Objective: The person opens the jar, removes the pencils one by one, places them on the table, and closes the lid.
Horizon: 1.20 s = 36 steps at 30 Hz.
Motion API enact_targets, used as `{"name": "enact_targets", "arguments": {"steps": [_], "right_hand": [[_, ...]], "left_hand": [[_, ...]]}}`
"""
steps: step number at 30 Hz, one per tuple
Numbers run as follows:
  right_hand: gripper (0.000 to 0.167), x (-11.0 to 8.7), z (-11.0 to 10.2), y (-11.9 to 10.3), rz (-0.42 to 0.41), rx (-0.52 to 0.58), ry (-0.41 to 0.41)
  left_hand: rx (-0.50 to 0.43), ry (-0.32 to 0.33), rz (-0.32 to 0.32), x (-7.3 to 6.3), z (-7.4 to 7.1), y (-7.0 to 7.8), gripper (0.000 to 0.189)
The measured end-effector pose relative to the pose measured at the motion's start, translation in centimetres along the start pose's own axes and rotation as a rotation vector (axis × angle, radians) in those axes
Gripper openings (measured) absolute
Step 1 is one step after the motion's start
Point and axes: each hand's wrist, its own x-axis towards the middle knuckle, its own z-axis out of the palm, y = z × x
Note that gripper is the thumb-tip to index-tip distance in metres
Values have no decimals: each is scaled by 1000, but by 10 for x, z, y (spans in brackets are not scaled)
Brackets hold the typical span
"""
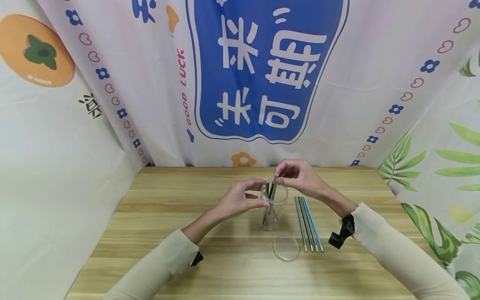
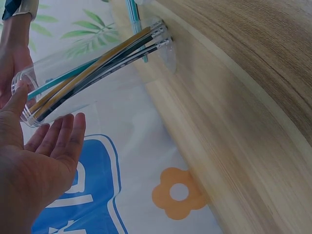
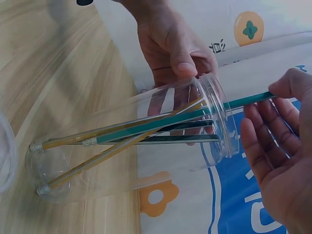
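Note:
A tall clear jar (image 1: 278, 210) stands on the table, its mouth uncovered. My left hand (image 1: 238, 199) holds it near the rim, thumb on one side and fingers on the other. Several pencils lean inside, among them a yellow pencil (image 3: 92, 164) and a dark pencil (image 3: 180, 139), their eraser ends at the jar's bottom. Above the mouth, my right hand (image 1: 298, 177) pinches the upper end of a green pencil (image 3: 146, 127) between thumb and fingers. Most of that pencil is inside the jar, its eraser end hanging above the bottom.
Right of the jar, several pencils (image 1: 309, 225) lie side by side on the wooden table (image 1: 168, 225), blue and dark ones among them. A round clear lid (image 1: 286, 248) lies in front of the jar. A printed cloth (image 1: 348, 83) hangs behind the table's far edge.

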Motion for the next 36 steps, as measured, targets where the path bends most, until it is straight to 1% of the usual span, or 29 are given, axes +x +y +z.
{"name": "enact_targets", "arguments": {"steps": [7,10,14,17,23,28,33,36], "right_hand": [[8,-4,-3,-2,13,78,64],[8,-5,-5,-1,2,146,80],[7,-5,-8,-1,-19,251,95],[12,-5,-11,-1,-28,330,111],[26,-4,-15,-2,-56,510,141],[36,-2,-19,-5,-82,625,178],[39,0,-24,-9,-123,702,203],[38,1,-28,-14,-139,719,221]], "left_hand": [[13,1,-5,-1,0,1,61],[21,1,-6,-1,1,1,61],[5,2,-5,-1,1,1,62],[-3,4,3,-1,1,1,61],[17,8,13,-2,1,1,60],[23,5,14,-1,1,1,60],[14,8,8,-1,1,1,60],[6,7,4,-1,1,0,61]]}}
